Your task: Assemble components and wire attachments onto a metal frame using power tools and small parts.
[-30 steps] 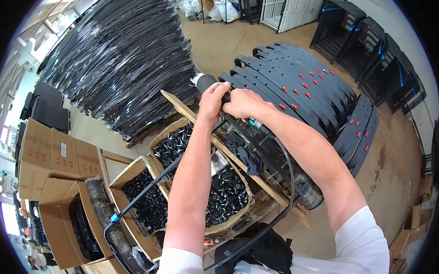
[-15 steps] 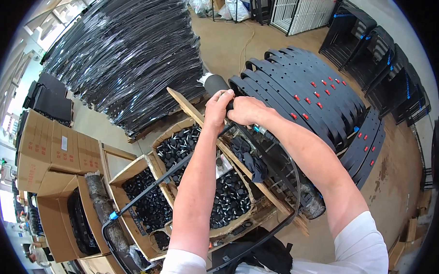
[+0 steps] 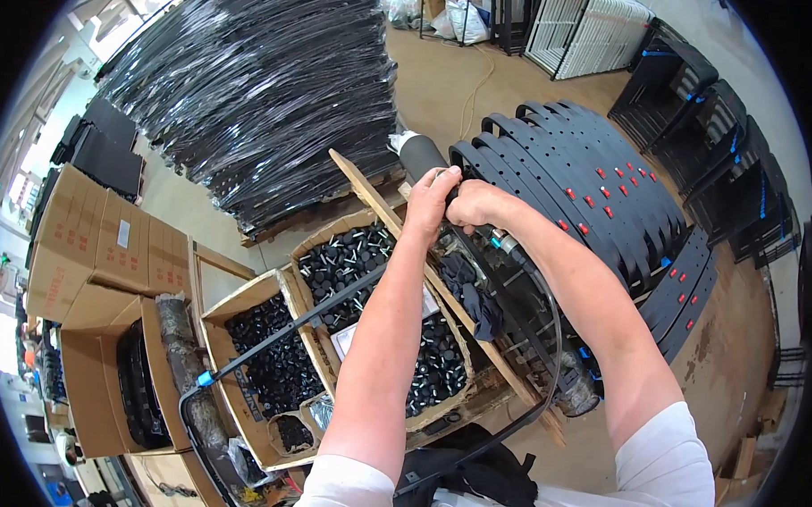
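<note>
Both my hands meet in the middle of the picture at the upper end of a bent black tube frame point(image 3: 307, 319). My left hand point(image 3: 432, 201) is closed round it, thumb up. Pressed close beside it, my right hand point(image 3: 484, 205) is curled into a fist; what its fingers grip is hidden. Just beyond my knuckles lies a black padded cylinder point(image 3: 418, 153) with white wrapping at its far end. The frame slopes down left to a bend with blue tape point(image 3: 206, 379); its other side curves past my waist and up on the right.
Below my arms, cartons hold black round-headed screw feet point(image 3: 343, 262) and small black parts point(image 3: 273, 356). A wooden plank point(image 3: 368, 191) runs alongside. Curved black panels point(image 3: 561, 169) with red pieces stand right; a wrapped stack point(image 3: 277, 97) rises far left. Cardboard boxes point(image 3: 111, 243) stand left.
The view has shifted slightly, so the surroundings sit a little further right at the top. My hands stay together at the frame's end, with little change in their grip.
</note>
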The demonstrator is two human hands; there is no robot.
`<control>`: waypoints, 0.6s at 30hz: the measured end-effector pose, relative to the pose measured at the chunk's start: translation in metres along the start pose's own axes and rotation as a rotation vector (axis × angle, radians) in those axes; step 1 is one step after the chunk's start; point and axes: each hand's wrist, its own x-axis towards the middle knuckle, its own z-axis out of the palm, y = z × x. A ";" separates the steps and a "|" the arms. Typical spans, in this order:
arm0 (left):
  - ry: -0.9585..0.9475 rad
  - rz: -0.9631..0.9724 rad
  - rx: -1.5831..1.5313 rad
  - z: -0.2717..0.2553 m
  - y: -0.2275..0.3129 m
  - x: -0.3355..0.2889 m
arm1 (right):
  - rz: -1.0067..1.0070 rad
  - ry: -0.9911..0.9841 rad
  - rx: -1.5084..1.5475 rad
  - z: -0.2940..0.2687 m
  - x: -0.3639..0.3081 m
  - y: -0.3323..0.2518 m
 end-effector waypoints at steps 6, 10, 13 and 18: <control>0.019 -0.018 0.006 0.007 0.008 -0.006 | -0.046 0.021 0.087 0.001 0.002 0.006; -0.024 0.055 0.064 -0.007 0.018 -0.008 | -0.103 0.146 -0.139 0.013 -0.001 -0.009; 0.032 0.161 0.145 -0.007 0.037 -0.025 | -0.169 0.301 -0.257 0.011 -0.041 -0.032; 0.125 0.152 0.075 -0.100 0.080 -0.098 | -0.141 0.034 -0.297 0.069 -0.072 -0.138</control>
